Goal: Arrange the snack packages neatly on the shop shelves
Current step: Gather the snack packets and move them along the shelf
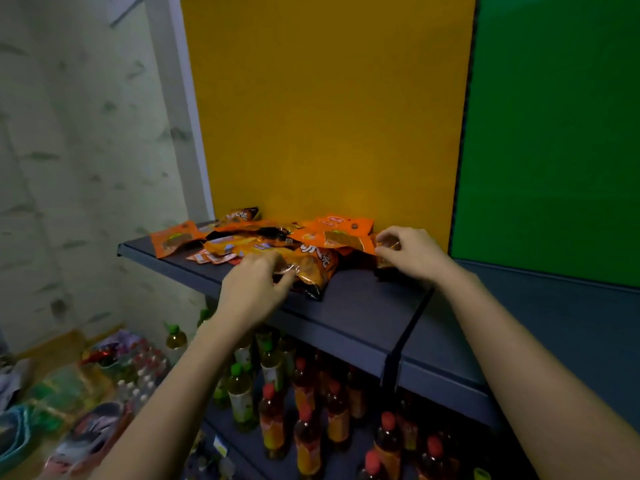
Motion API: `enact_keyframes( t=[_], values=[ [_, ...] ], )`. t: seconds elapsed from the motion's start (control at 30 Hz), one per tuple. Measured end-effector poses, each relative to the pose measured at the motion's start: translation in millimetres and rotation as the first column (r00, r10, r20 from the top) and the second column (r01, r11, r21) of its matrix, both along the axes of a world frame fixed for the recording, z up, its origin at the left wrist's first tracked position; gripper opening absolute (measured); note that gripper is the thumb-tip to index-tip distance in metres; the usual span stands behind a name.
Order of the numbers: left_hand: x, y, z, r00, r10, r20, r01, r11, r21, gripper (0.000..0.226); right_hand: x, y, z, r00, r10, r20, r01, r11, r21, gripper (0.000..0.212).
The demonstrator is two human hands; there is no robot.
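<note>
**Both hands on the snack pile at the yellow panel**

My left hand (254, 287) sits at the middle of the frame, its fingers (277, 263) curled narrow and pinching the near edge of an orange-and-black snack bag (317, 268) that lies flat on the dark shelf (363, 317). My right hand (412, 254) is right of centre, fingers bent around a small dark-orange packet (388, 252) at the right end of the heap; I cannot tell how firmly it is held.

The snack packages (263, 239) lie in a loose, overlapping pile across the back of the shelf, against the yellow panel (329, 116). One orange pouch (173, 239) juts out at the left end of the shelf, and a few small flat sachets (211, 258) lie just in front of the pile.

A green panel (554, 133) fills the upper right of the frame. In the lower middle, under the shelf, stand bottled drinks (304, 410) with red and green caps. Lower left, blurred packaged goods (86, 393) cover the floor.
</note>
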State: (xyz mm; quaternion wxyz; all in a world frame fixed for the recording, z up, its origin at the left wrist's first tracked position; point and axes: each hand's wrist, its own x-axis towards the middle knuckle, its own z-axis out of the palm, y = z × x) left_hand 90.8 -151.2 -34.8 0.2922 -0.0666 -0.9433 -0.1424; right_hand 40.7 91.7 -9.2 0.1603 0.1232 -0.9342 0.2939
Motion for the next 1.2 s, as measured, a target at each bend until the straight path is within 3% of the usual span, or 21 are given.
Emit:
enact_keyframes(
  t=[0.17, 0.3, 0.43, 0.57, 0.7, 0.8, 0.87, 1.07, 1.2],
  values=[
    [-68, -10, 18, 0.994, -0.099, -0.048, 0.1, 0.995, 0.015, 0.03, -66, -7, 4, 0.991, -0.083, 0.102, 0.088, 0.995, -0.053, 0.039],
    [-117, -14, 32, 0.986, -0.16, -0.055, 0.161, 0.987, 0.008, 0.033, -109, -12, 0, 0.972, -0.16, 0.173, 0.161, 0.987, 0.01, 0.048],
    [-160, -16, 41, 0.977, -0.202, -0.072, 0.205, 0.978, 0.036, 0.032, -139, -24, -1, 0.951, -0.262, 0.163, 0.226, 0.952, 0.207, 0.053],
    [-201, -18, 42, 0.975, -0.222, -0.01, 0.222, 0.975, 0.008, 0.034, -156, -34, -3, 0.88, -0.451, 0.151, 0.336, 0.814, 0.473, 0.08],
    [-236, -19, 41, 0.976, -0.204, 0.073, 0.208, 0.977, -0.048, 0.035, -168, -40, -7, 0.819, -0.531, 0.217, 0.362, 0.771, 0.524, 0.106],
    [-257, -21, 41, 0.968, -0.206, 0.146, 0.218, 0.973, -0.069, 0.036, -179, -44, -8, 0.806, -0.549, 0.22, 0.388, 0.771, 0.504, 0.096],
    [-268, -21, 40, 0.959, -0.218, 0.182, 0.235, 0.969, -0.079, 0.036, -185, -45, -8, 0.805, -0.55, 0.223, 0.418, 0.792, 0.445, 0.069],
    [-293, -17, 39, 0.903, -0.273, 0.332, 0.302, 0.953, -0.038, 0.039, -187, -40, 2, 0.876, -0.443, 0.19, 0.432, 0.896, 0.1, 0.029],
    [-305, -13, 39, 0.862, -0.28, 0.423, 0.32, 0.947, -0.026, 0.046, -177, -34, 12, 0.886, -0.457, 0.079, 0.463, 0.869, -0.173, 0.015]
  ],
)
